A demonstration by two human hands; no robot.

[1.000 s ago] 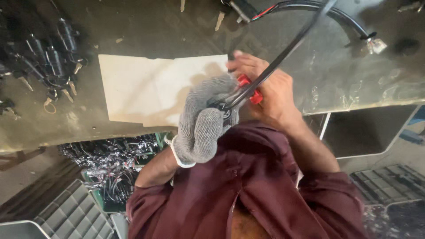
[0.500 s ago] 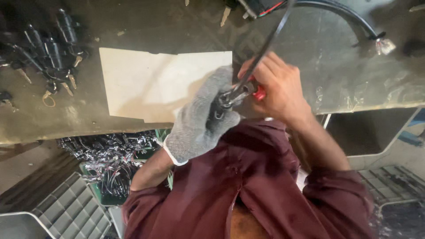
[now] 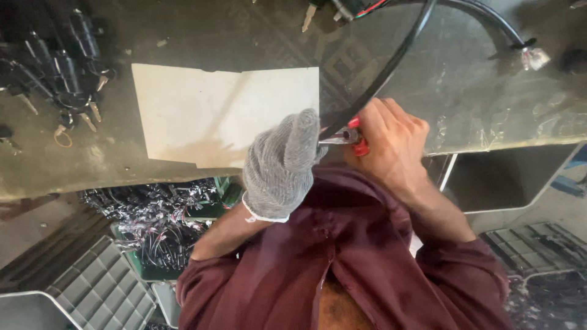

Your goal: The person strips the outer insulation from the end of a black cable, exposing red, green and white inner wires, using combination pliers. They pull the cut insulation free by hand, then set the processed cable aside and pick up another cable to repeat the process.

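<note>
My left hand point(image 3: 281, 165), in a grey knitted glove, is closed around the near end of a thick black cable point(image 3: 391, 61) that runs up and away across the bench. My bare right hand point(image 3: 391, 137) grips red-handled pliers point(image 3: 353, 137), whose metal jaws sit at the cable end right beside the gloved fingers. Both hands meet at the bench's front edge, above my maroon sleeves. A pale sheet of card point(image 3: 214, 116) lies on the bench just left of the glove.
A pile of black parts with keys point(image 3: 61, 67) lies at the far left of the worn bench point(image 3: 477, 91). The cable ends in a clear connector point(image 3: 533, 58). Below the bench are a bin of wire bundles point(image 3: 159, 220) and grey crates point(image 3: 92, 293).
Both hands, with the cable end and pliers, have stayed together at the bench edge. The view has shifted slightly, and the gloved hand now sits more upright beside the pliers.
</note>
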